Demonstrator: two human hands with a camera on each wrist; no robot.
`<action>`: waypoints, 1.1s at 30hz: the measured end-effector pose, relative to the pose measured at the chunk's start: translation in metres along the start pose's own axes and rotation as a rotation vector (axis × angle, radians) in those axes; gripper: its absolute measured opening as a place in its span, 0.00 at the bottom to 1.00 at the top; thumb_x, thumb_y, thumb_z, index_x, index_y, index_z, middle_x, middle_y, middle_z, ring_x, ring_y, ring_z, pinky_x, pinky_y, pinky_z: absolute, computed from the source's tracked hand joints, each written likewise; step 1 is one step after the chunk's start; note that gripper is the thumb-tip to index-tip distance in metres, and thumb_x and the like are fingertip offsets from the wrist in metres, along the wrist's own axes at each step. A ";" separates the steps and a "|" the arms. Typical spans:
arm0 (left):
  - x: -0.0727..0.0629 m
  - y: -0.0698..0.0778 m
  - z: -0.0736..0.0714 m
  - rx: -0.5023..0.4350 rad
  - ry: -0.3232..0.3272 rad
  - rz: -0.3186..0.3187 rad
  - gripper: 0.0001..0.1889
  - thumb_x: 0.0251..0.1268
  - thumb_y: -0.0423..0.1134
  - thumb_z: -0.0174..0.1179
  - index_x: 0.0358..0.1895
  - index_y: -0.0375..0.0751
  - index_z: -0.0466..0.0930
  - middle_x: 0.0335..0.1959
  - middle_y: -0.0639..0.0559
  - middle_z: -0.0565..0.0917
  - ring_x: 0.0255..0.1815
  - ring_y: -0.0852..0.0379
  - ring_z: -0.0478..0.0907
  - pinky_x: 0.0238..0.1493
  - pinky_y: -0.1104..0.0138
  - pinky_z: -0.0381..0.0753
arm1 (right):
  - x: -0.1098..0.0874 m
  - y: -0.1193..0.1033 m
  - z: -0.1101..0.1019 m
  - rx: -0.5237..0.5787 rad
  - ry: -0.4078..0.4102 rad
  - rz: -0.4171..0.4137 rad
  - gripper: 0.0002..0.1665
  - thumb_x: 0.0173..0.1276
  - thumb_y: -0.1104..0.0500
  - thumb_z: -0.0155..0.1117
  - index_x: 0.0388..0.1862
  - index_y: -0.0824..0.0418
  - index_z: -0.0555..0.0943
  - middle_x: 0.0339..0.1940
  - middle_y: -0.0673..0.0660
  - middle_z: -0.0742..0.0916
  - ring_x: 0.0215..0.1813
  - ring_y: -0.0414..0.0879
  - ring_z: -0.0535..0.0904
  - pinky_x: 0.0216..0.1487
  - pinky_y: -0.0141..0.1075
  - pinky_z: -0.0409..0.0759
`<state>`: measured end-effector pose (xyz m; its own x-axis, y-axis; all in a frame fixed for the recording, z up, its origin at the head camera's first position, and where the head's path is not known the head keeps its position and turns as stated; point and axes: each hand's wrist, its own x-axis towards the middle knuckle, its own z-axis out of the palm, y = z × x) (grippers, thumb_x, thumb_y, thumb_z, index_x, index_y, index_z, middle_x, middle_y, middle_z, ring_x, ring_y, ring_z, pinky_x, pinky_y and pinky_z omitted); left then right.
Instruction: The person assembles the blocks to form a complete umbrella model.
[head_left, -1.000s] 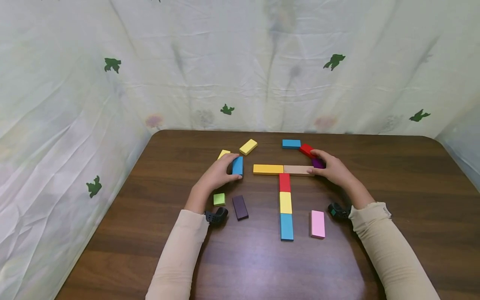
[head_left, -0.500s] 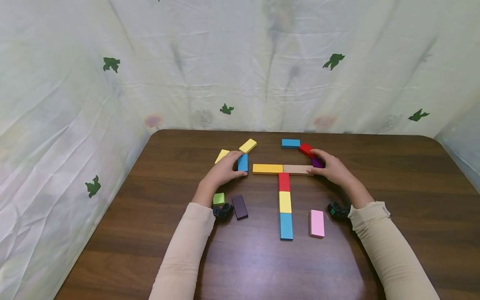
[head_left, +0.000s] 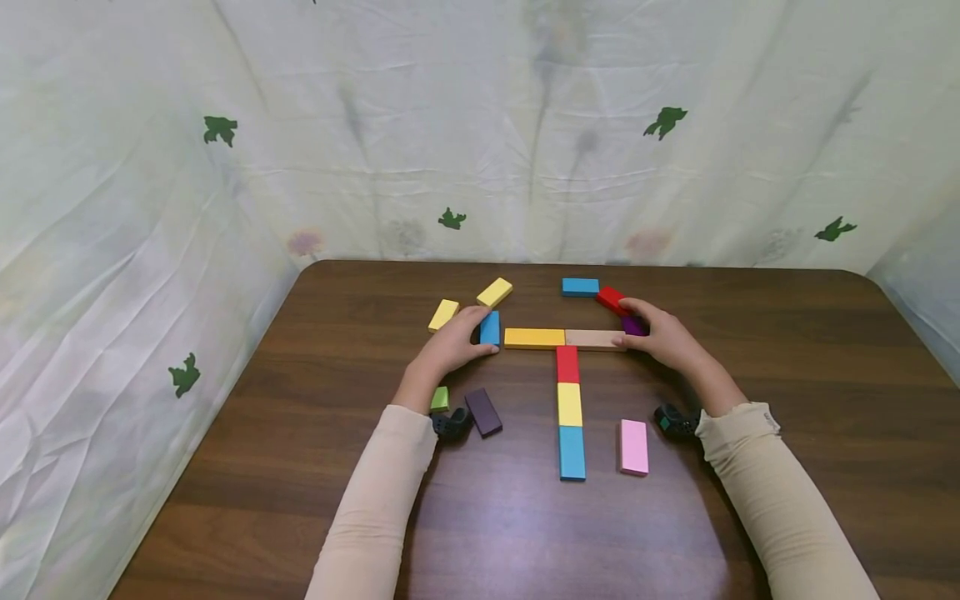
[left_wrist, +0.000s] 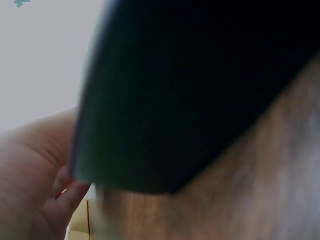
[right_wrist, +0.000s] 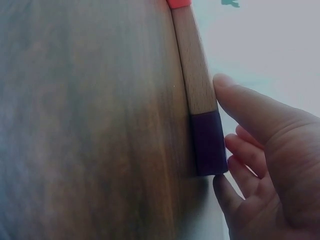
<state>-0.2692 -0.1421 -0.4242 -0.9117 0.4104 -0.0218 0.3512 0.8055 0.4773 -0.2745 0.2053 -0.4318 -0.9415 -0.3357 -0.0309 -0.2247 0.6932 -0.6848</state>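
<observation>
My left hand [head_left: 453, 343] pinches a blue block [head_left: 490, 327] between thumb and fingers, just left of a yellow-orange block [head_left: 534, 338]. That block lies end to end with a plain wood block [head_left: 592, 339]. My right hand [head_left: 667, 337] holds a purple block [head_left: 634, 326] at the right end of this row, its thumb at the wood block. In the right wrist view the purple block [right_wrist: 209, 144] adjoins the wood block [right_wrist: 195, 65]. Right under the left wrist camera, a dark purple block [head_left: 483, 412] fills much of the left wrist view.
A column of red [head_left: 567, 364], yellow [head_left: 569, 405] and blue [head_left: 572, 453] blocks runs down from the row. A red block [head_left: 611, 300] and another blue block [head_left: 581, 287] lie behind. Two yellow blocks [head_left: 495, 292], a green block [head_left: 439, 399] and a pink block [head_left: 633, 447] lie around.
My left hand has moved right with the blue block, close to the yellow-orange block. The dark purple block has turned slightly. My right hand stays in place.
</observation>
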 end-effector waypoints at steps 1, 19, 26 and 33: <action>0.000 0.000 0.001 0.000 -0.001 0.003 0.38 0.56 0.49 0.61 0.67 0.37 0.57 0.64 0.42 0.62 0.64 0.50 0.58 0.62 0.60 0.58 | 0.000 0.000 0.000 -0.001 0.002 0.000 0.44 0.57 0.44 0.63 0.67 0.62 0.59 0.64 0.66 0.65 0.61 0.60 0.60 0.59 0.56 0.57; 0.004 -0.001 0.007 -0.033 -0.013 0.024 0.39 0.57 0.49 0.59 0.68 0.38 0.54 0.67 0.43 0.58 0.66 0.50 0.54 0.63 0.60 0.55 | 0.000 0.002 0.000 0.003 0.004 -0.005 0.43 0.57 0.45 0.64 0.67 0.61 0.59 0.64 0.66 0.65 0.61 0.60 0.60 0.59 0.55 0.57; 0.005 -0.002 0.008 -0.030 -0.012 0.032 0.38 0.58 0.50 0.59 0.68 0.39 0.55 0.67 0.43 0.58 0.66 0.49 0.55 0.62 0.59 0.56 | 0.000 0.002 0.001 0.005 0.013 0.002 0.42 0.57 0.47 0.64 0.66 0.61 0.60 0.64 0.66 0.65 0.61 0.60 0.60 0.59 0.56 0.58; 0.006 -0.002 0.008 -0.036 -0.021 0.036 0.37 0.58 0.50 0.59 0.68 0.41 0.55 0.66 0.43 0.58 0.66 0.49 0.55 0.62 0.59 0.56 | 0.000 0.001 0.000 0.001 0.008 -0.009 0.43 0.57 0.46 0.64 0.66 0.62 0.59 0.64 0.66 0.64 0.61 0.60 0.60 0.59 0.55 0.57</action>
<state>-0.2741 -0.1377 -0.4320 -0.8938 0.4480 -0.0218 0.3756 0.7741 0.5096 -0.2747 0.2059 -0.4327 -0.9415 -0.3364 -0.0192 -0.2325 0.6899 -0.6856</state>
